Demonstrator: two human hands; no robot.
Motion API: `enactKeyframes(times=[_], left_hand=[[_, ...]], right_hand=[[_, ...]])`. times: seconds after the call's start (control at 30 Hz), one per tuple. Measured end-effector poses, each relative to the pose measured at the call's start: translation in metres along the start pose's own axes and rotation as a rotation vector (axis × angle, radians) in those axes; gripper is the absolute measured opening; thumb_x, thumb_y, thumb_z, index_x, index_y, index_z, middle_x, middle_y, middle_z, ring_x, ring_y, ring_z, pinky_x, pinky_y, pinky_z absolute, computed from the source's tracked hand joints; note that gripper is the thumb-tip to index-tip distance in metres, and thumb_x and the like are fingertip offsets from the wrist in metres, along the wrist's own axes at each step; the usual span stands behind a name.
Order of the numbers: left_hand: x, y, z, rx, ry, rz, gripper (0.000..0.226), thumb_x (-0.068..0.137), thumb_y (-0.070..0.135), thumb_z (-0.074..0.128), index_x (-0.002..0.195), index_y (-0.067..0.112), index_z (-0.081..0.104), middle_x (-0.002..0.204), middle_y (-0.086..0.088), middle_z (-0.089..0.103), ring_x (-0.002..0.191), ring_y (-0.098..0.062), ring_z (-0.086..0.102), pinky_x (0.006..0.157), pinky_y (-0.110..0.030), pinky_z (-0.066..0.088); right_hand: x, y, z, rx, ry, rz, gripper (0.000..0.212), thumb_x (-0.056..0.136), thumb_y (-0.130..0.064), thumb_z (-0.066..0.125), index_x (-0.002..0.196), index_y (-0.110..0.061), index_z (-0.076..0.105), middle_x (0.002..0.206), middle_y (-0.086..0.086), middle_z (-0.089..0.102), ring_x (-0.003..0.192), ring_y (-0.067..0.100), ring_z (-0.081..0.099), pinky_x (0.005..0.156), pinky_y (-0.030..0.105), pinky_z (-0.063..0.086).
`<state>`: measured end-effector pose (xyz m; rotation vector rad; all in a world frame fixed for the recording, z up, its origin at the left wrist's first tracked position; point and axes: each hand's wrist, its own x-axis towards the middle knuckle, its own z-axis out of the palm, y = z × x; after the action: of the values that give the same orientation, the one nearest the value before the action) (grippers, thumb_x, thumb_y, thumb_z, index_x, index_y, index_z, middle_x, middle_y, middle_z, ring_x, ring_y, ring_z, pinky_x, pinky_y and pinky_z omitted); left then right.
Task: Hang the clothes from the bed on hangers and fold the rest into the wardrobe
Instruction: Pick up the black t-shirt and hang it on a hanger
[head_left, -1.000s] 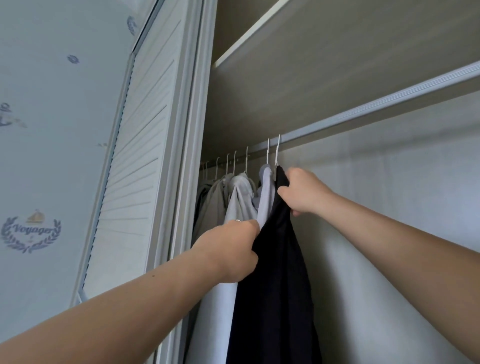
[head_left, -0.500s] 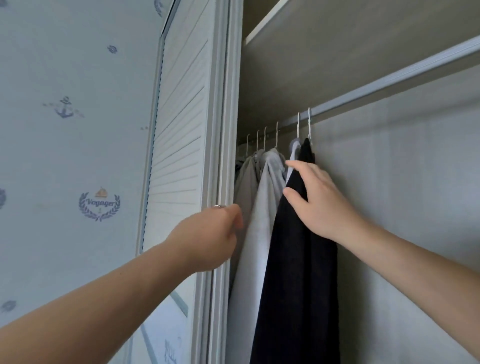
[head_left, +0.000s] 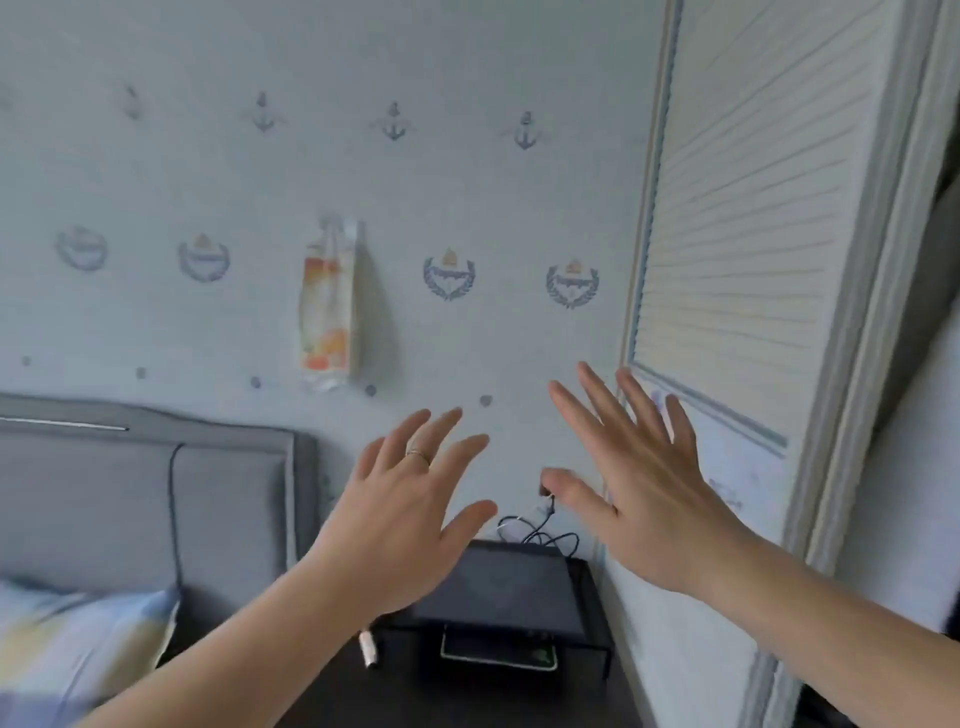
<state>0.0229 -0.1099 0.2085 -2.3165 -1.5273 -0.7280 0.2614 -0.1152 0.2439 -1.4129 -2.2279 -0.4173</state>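
Note:
My left hand (head_left: 402, 512) is spread in mid-air with its fingers apart, a ring on one finger, holding nothing. My right hand (head_left: 641, 483) is spread the same way just to its right, also empty. Both hover in front of the wall above a dark bedside table (head_left: 467, 691). The white louvred wardrobe door (head_left: 737, 218) stands at the right. The hanging clothes inside the wardrobe are out of sight. A grey padded headboard (head_left: 130, 499) and a striped pillow (head_left: 72, 639) mark the bed at the lower left. No clothes on the bed show.
A black box-like device (head_left: 498, 582) with cables sits on the bedside table, with a small white item (head_left: 369, 647) beside it. A printed plastic bag (head_left: 328, 306) hangs on the patterned wall. The image is blurred by motion.
Both hands have let go of the dark hung garment and opened. The view has swung left and down, from the wardrobe rail to the wall, bedside table and bed.

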Motion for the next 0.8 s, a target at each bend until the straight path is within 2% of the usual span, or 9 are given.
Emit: enactKeyframes(times=[0.07,0.2,0.3,0.47,0.6,0.8], left_hand=[[-0.058,-0.039,-0.006,0.029,-0.013,-0.095,0.072,0.088,0.076,0.004,0.154,0.048,0.006,0.167,0.013,-0.008,0.153,-0.015,-0.014,0.122,-0.042,0.002],[-0.179,-0.103,-0.021,0.105,-0.054,-0.286,0.070,0.090,0.078,0.010,0.153,0.051,-0.004,0.167,0.011,-0.012,0.152,-0.018,-0.022,0.123,-0.047,-0.004],[-0.273,-0.140,-0.033,0.144,-0.090,-0.480,0.073,0.088,0.079,0.012,0.154,0.050,-0.001,0.167,0.012,-0.012,0.152,-0.017,-0.023,0.123,-0.048,-0.005],[-0.414,-0.174,-0.049,0.166,-0.183,-0.816,0.075,0.081,0.085,0.000,0.149,0.056,-0.018,0.163,0.015,-0.024,0.144,-0.009,-0.038,0.121,-0.042,-0.013],[-0.492,-0.190,-0.059,0.123,-0.235,-1.078,0.083,0.079,0.087,-0.002,0.153,0.051,-0.011,0.163,0.016,-0.024,0.147,-0.010,-0.033,0.123,-0.043,-0.011],[-0.566,-0.220,-0.054,0.074,-0.251,-1.369,0.080,0.080,0.083,0.006,0.153,0.053,-0.009,0.164,0.017,-0.018,0.149,-0.010,-0.027,0.123,-0.043,-0.008]], right_hand=[[-0.001,-0.056,0.030,0.061,-0.064,-0.061,0.073,0.084,-0.080,0.001,0.147,-0.054,-0.024,0.160,-0.023,-0.030,0.146,0.008,-0.033,0.120,0.050,-0.016],[-0.011,-0.168,0.085,0.198,-0.185,-0.222,0.072,0.086,-0.080,0.005,0.148,-0.054,-0.020,0.163,-0.019,-0.023,0.148,0.009,-0.029,0.121,0.053,-0.013],[-0.024,-0.247,0.123,0.286,-0.275,-0.332,0.075,0.083,-0.080,0.005,0.150,-0.051,-0.015,0.165,-0.017,-0.015,0.152,0.014,-0.020,0.121,0.054,-0.009],[-0.054,-0.359,0.186,0.413,-0.457,-0.487,0.076,0.081,-0.081,0.004,0.149,-0.054,-0.018,0.165,-0.020,-0.015,0.152,0.010,-0.018,0.120,0.051,-0.011],[-0.074,-0.431,0.228,0.509,-0.611,-0.594,0.070,0.077,-0.088,-0.002,0.139,-0.065,-0.026,0.160,-0.028,-0.020,0.148,0.003,-0.024,0.119,0.044,-0.015],[-0.080,-0.530,0.283,0.575,-0.828,-0.712,0.070,0.075,-0.088,0.000,0.136,-0.067,-0.026,0.158,-0.029,-0.022,0.148,0.003,-0.025,0.119,0.046,-0.017]])
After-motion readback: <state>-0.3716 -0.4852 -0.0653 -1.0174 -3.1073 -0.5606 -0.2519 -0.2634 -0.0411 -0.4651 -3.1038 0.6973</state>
